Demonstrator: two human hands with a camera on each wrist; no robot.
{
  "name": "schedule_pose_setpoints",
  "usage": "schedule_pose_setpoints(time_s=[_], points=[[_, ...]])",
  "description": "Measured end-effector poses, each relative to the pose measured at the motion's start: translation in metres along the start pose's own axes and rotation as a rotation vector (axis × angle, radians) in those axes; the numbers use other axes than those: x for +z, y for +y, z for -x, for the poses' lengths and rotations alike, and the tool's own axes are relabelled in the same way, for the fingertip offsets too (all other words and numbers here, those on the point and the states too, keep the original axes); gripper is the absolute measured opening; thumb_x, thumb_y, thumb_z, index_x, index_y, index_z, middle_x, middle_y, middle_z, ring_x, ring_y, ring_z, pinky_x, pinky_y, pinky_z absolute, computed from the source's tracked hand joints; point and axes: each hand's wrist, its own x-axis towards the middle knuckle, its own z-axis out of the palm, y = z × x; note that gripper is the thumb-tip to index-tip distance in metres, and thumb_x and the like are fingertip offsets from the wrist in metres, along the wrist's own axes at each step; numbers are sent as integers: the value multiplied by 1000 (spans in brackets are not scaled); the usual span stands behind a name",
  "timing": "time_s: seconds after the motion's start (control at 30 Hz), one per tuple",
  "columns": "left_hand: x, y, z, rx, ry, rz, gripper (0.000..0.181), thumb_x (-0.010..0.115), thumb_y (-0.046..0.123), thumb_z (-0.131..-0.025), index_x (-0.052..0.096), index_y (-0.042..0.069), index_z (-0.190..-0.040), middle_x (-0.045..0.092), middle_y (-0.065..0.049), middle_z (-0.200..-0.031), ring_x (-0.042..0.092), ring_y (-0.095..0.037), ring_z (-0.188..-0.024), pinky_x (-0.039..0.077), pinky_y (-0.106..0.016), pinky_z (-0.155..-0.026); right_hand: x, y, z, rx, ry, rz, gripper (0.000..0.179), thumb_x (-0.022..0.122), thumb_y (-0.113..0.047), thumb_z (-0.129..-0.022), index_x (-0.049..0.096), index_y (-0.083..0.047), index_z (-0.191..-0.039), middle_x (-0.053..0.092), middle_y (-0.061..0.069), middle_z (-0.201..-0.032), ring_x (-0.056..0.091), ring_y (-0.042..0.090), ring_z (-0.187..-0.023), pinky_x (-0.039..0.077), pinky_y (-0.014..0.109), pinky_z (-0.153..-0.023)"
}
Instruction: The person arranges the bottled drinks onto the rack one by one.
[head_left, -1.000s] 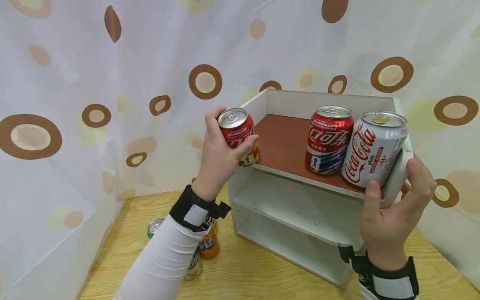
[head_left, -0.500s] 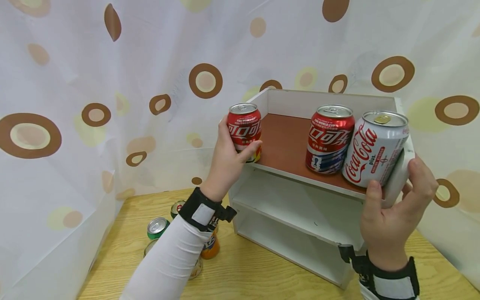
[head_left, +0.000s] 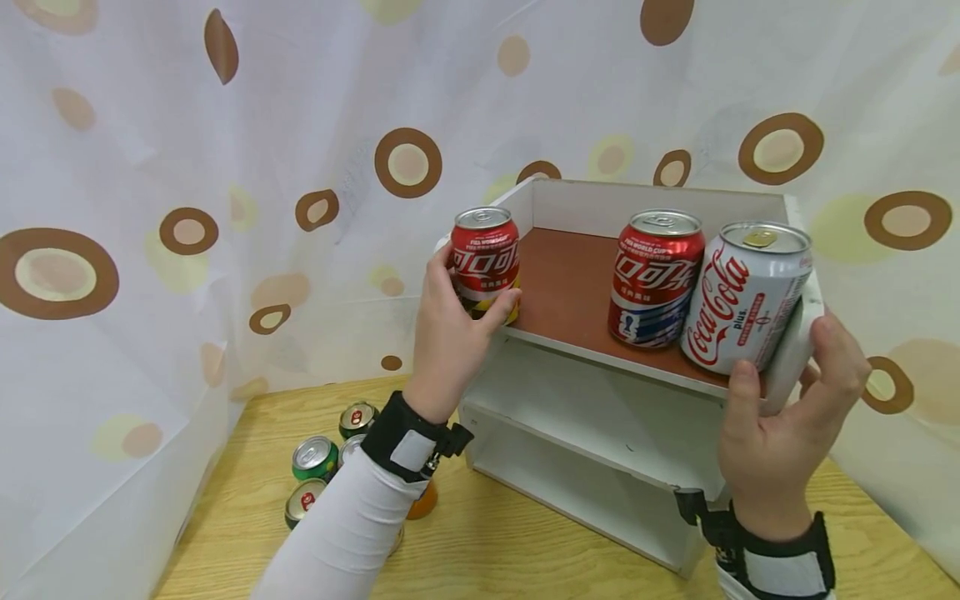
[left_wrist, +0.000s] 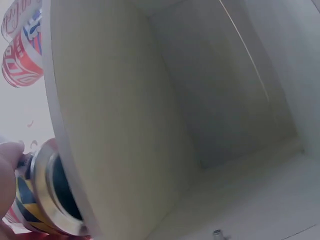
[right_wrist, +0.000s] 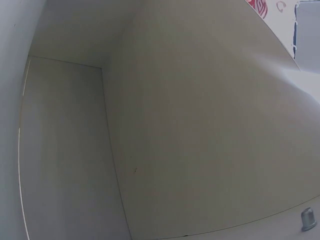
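Note:
My left hand [head_left: 456, 333] holds a red cola can [head_left: 486, 258] upright at the left front corner of a white shelf unit's brown top [head_left: 558, 279]. In the left wrist view, part of the can's metal base [left_wrist: 52, 192] shows past the board's edge. My right hand [head_left: 795, 425] grips the unit's right side wall [head_left: 793, 354], thumb in front and fingers outside. Beside that thumb stands a white cola can [head_left: 738, 304], leaning slightly. A second red cola can [head_left: 654, 283] stands against its left side.
Several drink cans, among them a green one [head_left: 315, 458] and an orange one [head_left: 424, 502], stand on the wooden table [head_left: 225, 500] left of the unit, partly hidden by my left forearm. Below the top are two open shelf compartments [head_left: 585, 417]. A patterned curtain [head_left: 315, 100] hangs behind.
My left hand has moved right with the red cola can, which has gone from tilted to upright at the shelf's corner. My right hand has stayed in place.

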Motion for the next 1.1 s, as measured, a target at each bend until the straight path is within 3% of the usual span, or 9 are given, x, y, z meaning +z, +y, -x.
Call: schedule_pose_setpoints(time_s=[0.13, 0.27, 0.6, 1.1], points=[[-1, 4, 4, 54, 83, -101, 86, 83, 37, -88, 36, 3, -152, 51, -15, -138, 57, -26, -119, 57, -40, -98, 1, 1, -1, 1, -4, -1, 46, 58, -30, -98, 44, 4, -124, 48, 17, -139, 46, 30, -133, 41, 17, -103], [-2, 7, 6, 55, 107, -132, 85, 83, 38, -88, 38, 2, -151, 53, -16, -135, 57, -26, -117, 58, -39, -95, 1, -1, 0, -3, 7, -15, 46, 59, -32, -98, 45, 4, -124, 48, 18, -138, 46, 31, -133, 42, 17, -103], [0, 12, 3, 25, 91, -167, 86, 82, 37, -89, 37, 0, -153, 53, -17, -140, 57, -28, -125, 55, -43, -102, 1, 0, 0, 1, 7, 2, 47, 59, -33, -98, 45, 4, -124, 48, 17, -138, 46, 31, -133, 41, 17, -102], [9, 12, -9, 26, 37, -121, 81, 80, 32, -91, 36, 2, -152, 51, -15, -143, 53, -26, -131, 52, -43, -109, 0, 1, 0, 2, 8, 8, 44, 58, -28, -97, 45, 4, -123, 48, 17, -139, 46, 31, -133, 42, 17, -102]])
